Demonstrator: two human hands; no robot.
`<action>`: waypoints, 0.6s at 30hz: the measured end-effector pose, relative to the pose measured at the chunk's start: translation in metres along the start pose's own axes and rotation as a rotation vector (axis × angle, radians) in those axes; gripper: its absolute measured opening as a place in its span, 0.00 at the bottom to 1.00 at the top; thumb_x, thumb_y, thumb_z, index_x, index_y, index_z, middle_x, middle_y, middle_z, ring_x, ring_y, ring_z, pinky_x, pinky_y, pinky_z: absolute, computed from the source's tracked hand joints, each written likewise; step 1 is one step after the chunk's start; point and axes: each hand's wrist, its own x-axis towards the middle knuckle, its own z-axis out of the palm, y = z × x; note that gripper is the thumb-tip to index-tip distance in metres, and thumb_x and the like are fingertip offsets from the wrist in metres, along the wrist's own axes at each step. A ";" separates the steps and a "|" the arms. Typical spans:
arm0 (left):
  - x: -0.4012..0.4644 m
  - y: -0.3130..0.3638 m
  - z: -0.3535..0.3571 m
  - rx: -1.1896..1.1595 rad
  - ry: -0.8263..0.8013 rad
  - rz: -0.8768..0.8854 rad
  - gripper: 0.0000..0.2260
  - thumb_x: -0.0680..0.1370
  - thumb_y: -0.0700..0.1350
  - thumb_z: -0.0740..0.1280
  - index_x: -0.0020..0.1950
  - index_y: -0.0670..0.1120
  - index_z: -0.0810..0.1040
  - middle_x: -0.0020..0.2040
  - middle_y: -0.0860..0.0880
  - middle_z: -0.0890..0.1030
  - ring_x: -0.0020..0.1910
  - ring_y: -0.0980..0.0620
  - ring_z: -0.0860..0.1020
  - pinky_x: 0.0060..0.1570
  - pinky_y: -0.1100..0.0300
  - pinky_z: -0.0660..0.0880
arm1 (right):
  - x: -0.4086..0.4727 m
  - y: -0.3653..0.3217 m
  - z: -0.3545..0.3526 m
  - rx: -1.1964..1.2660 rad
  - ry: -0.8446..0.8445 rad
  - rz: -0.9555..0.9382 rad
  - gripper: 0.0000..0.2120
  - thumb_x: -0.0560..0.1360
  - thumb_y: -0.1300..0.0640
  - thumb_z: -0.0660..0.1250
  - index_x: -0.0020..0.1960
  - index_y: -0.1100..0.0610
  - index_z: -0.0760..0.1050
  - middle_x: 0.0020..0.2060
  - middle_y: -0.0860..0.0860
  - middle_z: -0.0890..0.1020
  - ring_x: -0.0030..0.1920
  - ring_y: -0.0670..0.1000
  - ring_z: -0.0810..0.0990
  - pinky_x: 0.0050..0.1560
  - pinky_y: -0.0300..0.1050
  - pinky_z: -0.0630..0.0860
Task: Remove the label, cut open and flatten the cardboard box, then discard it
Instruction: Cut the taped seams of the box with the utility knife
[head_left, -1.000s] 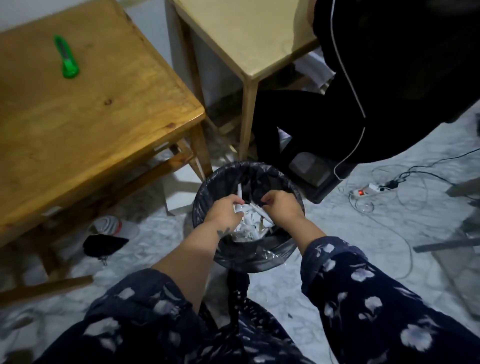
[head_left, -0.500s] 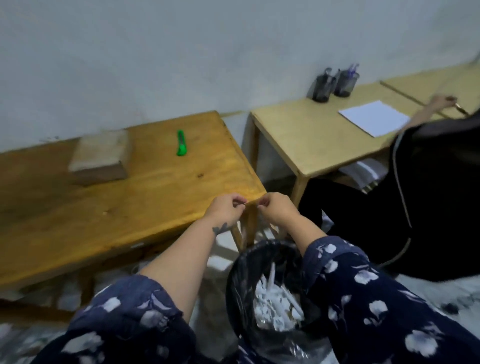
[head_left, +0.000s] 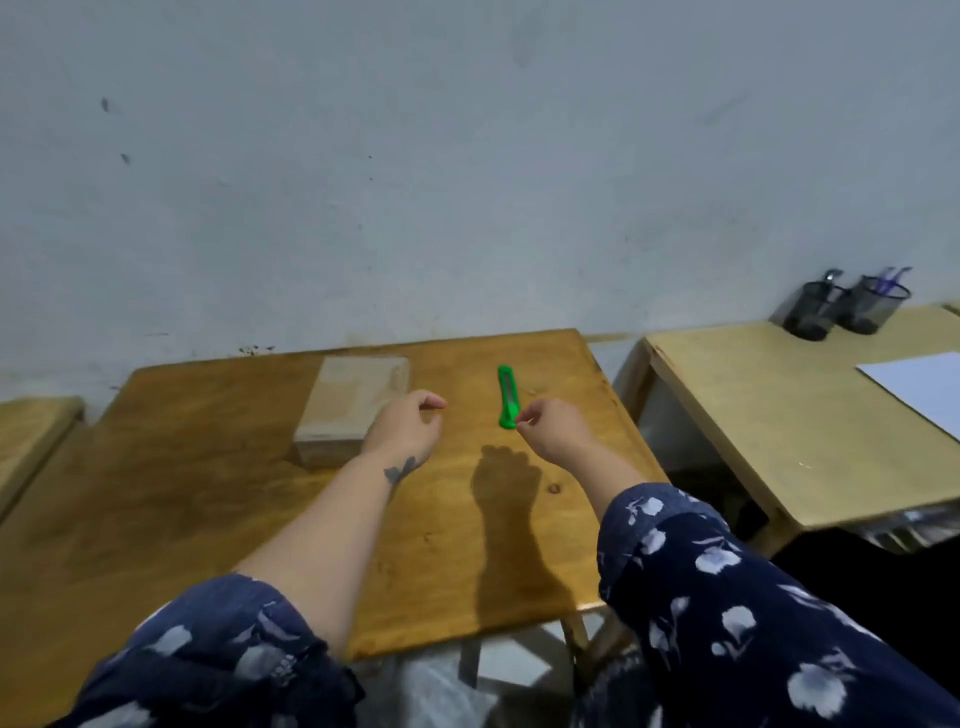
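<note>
Head view, looking down over a wooden bench (head_left: 182, 493) set against a pale wall. At far left, the corner of another wooden surface, partly cut off. On the bench toward the back, left of centre: cardboard box (head_left: 353, 410), closed, lying flat, brown. Left hand (head_left: 408, 426) raised above the bench just right of the box, overlapping its near right corner in the view; fingers loosely curled, nothing in it. Small dark tattoo on the left wrist. Green utility knife (head_left: 507, 396) lies on the bench right of the box, long axis pointing toward the wall. Right hand (head_left: 550, 423) held just right of the knife's near end, fingers curled in with thumb and forefinger close together; cannot tell whether it touches the knife. Both sleeves dark blue with pale floral print. Further right, a lighter bench (head_left: 779, 415) with 2 mesh pen cups (head_left: 841, 306) and a white sheet (head_left: 919, 384).
</note>
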 end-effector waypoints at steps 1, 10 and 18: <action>0.011 -0.011 -0.006 0.011 0.018 -0.009 0.10 0.80 0.45 0.62 0.60 0.52 0.77 0.59 0.51 0.79 0.52 0.50 0.78 0.51 0.58 0.73 | 0.013 -0.006 0.005 0.013 0.001 0.017 0.12 0.78 0.56 0.62 0.58 0.55 0.79 0.55 0.57 0.82 0.48 0.55 0.80 0.43 0.44 0.73; 0.070 -0.096 -0.009 0.381 0.048 -0.008 0.21 0.81 0.53 0.55 0.75 0.52 0.62 0.77 0.51 0.61 0.76 0.50 0.56 0.74 0.46 0.53 | 0.085 0.002 0.059 0.084 0.090 0.247 0.20 0.77 0.55 0.65 0.68 0.54 0.70 0.64 0.57 0.74 0.62 0.58 0.75 0.59 0.51 0.75; 0.064 -0.108 0.001 0.451 0.125 0.046 0.22 0.82 0.54 0.49 0.75 0.53 0.61 0.77 0.53 0.59 0.77 0.54 0.54 0.75 0.49 0.46 | 0.122 -0.009 0.067 0.125 0.084 0.316 0.28 0.73 0.58 0.69 0.70 0.59 0.63 0.62 0.59 0.73 0.61 0.59 0.75 0.57 0.54 0.77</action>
